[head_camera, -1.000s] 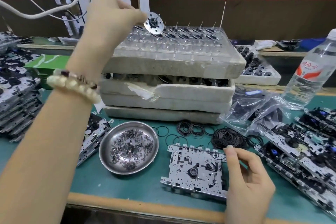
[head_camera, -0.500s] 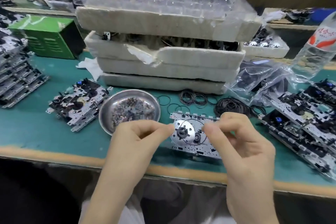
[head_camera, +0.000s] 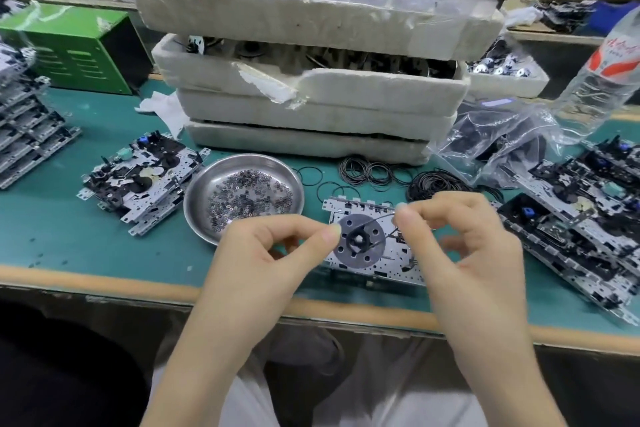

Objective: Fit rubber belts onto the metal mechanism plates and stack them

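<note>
Since a sec ago the left hand has come down from the top foam tray. It now sits low in front of me, opposite the right hand. The disc it picked up hangs between them, just above the plate lying flat near the table's front edge.

L thumb and forefinger pinch the disc's rim. R thumb and forefinger pinch a thin belt, which runs taut from the disc's black hub out to the fingertips. The other R fingers are curled, and I can't tell if they hold anything.

Step in hand, as I read it: looping the belt round the hub before the disc goes onto the plate. Next move prob. needs the belt kept stretched while the disc is lowered square onto its seat, w/o the loop slipping off. The seat itself is hidden under the disc.

Loose belts lie just behind the plate, with a steel dish of small washers to its left. There's a stack of plates on the right, a small stack on the left, and foam trays piled behind. Bottle is at far right.
</note>
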The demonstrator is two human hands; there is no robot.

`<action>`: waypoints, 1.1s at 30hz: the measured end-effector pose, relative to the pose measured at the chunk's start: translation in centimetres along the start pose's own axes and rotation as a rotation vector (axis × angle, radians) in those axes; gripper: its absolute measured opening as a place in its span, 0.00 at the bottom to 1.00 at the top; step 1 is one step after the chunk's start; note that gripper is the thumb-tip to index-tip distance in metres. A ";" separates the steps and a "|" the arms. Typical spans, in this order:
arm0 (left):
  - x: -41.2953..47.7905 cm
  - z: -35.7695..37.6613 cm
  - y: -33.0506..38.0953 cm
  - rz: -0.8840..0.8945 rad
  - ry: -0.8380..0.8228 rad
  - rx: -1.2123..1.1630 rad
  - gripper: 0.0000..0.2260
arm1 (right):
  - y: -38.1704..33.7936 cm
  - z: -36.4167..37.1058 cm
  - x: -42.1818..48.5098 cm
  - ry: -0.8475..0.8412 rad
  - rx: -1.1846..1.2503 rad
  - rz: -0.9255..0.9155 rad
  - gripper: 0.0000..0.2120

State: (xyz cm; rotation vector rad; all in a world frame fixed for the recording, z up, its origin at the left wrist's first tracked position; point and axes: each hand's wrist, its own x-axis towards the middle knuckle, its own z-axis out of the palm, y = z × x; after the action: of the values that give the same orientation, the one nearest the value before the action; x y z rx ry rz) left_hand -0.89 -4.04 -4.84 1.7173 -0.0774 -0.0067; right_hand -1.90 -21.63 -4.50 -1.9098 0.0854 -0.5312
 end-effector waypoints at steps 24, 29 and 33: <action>7.8 3.8 -1.6 1.267 0.175 0.879 0.09 | 2.8 -4.1 8.1 -0.566 0.188 0.308 0.17; 8.2 3.8 -1.9 1.228 0.149 0.883 0.06 | 3.4 -3.9 8.2 -0.527 0.184 0.303 0.19; 8.4 3.8 -1.9 1.206 0.131 0.895 0.06 | 3.5 -3.7 8.4 -0.504 0.174 0.308 0.18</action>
State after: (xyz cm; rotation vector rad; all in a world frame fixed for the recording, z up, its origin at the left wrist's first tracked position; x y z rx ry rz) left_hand 7.42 -8.00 -6.92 2.2665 -1.1399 1.1753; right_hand 4.80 -28.78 -3.81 -1.7641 0.0036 0.1513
